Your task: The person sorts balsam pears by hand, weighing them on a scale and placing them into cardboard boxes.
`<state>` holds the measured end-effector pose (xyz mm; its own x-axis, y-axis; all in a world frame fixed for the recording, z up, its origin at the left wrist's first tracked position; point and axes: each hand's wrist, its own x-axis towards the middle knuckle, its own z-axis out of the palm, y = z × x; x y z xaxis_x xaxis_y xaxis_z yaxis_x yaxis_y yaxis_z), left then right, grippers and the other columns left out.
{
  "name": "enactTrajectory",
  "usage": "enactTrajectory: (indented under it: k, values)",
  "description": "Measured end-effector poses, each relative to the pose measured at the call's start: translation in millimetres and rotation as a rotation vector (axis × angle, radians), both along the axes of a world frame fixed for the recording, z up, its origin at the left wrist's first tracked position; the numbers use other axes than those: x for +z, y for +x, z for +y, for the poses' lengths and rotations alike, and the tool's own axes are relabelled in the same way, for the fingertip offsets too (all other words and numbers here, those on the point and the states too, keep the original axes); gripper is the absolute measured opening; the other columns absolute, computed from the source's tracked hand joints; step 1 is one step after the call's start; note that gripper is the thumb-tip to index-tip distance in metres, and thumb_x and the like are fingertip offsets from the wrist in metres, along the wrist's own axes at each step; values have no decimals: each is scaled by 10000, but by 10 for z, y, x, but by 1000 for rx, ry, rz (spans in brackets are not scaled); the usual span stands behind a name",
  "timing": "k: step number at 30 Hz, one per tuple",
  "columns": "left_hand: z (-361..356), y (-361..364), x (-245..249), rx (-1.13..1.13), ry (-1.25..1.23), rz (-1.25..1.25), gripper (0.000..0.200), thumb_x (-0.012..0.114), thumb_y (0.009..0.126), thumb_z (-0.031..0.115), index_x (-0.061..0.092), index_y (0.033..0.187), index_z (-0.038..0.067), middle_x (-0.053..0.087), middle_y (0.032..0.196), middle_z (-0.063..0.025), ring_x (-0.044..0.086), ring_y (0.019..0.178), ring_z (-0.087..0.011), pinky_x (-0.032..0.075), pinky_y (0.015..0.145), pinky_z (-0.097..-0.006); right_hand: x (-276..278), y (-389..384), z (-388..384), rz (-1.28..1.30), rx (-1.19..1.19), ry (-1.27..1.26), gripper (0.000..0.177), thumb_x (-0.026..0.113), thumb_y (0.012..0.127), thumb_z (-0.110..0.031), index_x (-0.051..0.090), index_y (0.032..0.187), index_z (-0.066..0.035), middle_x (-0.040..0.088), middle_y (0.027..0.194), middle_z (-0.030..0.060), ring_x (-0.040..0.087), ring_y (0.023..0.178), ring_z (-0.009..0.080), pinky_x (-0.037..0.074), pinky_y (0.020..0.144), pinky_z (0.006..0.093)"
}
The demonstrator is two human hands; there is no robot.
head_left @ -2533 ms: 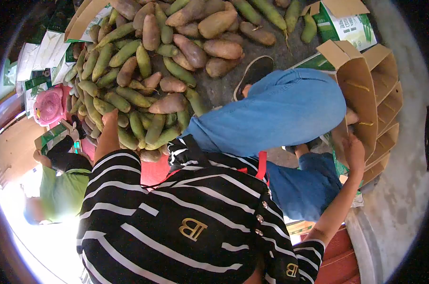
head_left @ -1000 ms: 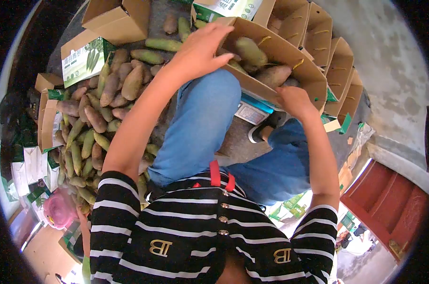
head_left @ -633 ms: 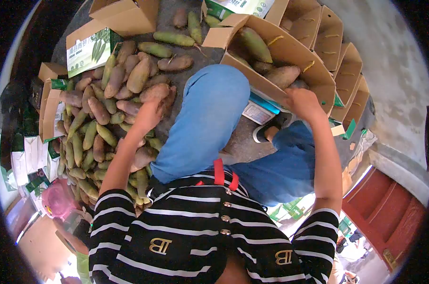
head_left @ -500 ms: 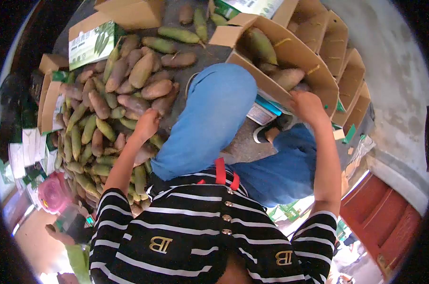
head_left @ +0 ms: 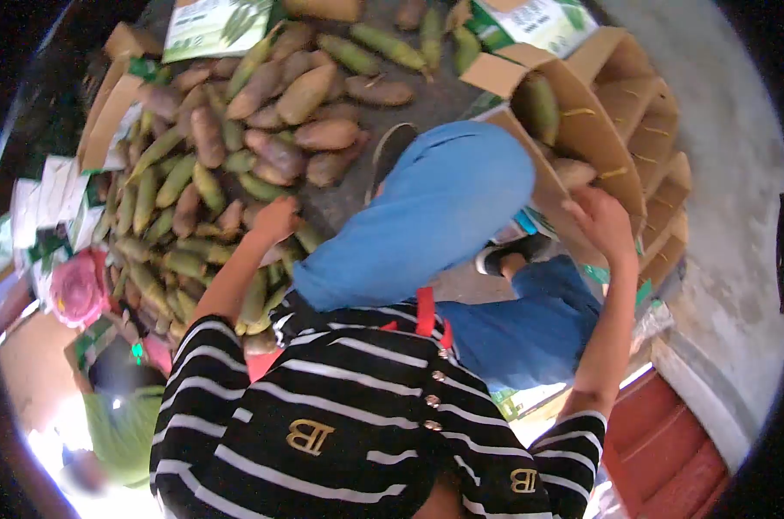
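My left hand (head_left: 275,221) is over the near edge of a pile of long, thick vegetables (head_left: 206,186), some green and some reddish-brown. Its fingers curl downward, and whatever is under them is hidden. My right hand (head_left: 601,218) is closed at the near rim of an open cardboard box (head_left: 613,147), its fingertips against the cardboard. Inside that box lie a green vegetable (head_left: 537,108) and a pinkish-brown one (head_left: 574,173). My bent knee (head_left: 461,173) in blue jeans is between the pile and the box.
More open cardboard boxes (head_left: 656,121) stand in a row at the right, by a grey wall (head_left: 729,164). Printed white-and-green cartons (head_left: 219,30) lie at the back. At lower left are a pink bag (head_left: 79,287) and a person in a green top (head_left: 128,437).
The view has shifted, so pile and boxes appear differently placed. My knee appears farther right. My left hand stays near the pile and my right hand stays at the box's rim.
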<state>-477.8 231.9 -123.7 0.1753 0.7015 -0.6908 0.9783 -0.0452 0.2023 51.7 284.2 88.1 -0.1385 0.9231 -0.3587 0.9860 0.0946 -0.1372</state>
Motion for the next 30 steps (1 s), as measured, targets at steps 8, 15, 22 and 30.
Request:
enactTrajectory:
  k: [8, 15, 22, 30]
  values:
    - [-49, 71, -132, -25, 82, -158, 241, 524, 797, 184, 511, 1011, 75, 545, 1018, -190, 556, 936, -377, 462, 769, -460, -253, -310, 968, -132, 19, 391, 351, 602, 810, -342, 540, 1020, -68, 621, 925, 161, 618, 834, 322, 500, 683, 438]
    - [-56, 58, -70, -47, 33, -60, 268, 559, 784, 214, 545, 1023, 95, 553, 1033, -168, 572, 916, -361, 464, 770, -471, -743, -626, 1446, -251, -157, 243, 471, 634, 775, -390, 496, 1099, -77, 618, 939, 155, 616, 860, 306, 505, 697, 407]
    - [-95, -28, -271, -47, 46, -97, 261, 570, 777, 213, 548, 1006, 90, 557, 1009, -179, 568, 917, -368, 469, 766, -454, -612, -390, 1270, -99, -135, 405, 485, 666, 721, -399, 542, 1049, -64, 606, 975, 170, 611, 883, 313, 504, 738, 413]
    - [-4, 6, -226, -10, 6, -135, 246, 560, 768, 198, 529, 979, 73, 568, 937, -198, 570, 865, -385, 464, 736, -476, -909, 667, 952, 338, -588, 244, 575, 594, 782, -455, 536, 1124, 3, 581, 1087, 243, 554, 1026, 371, 441, 866, 417]
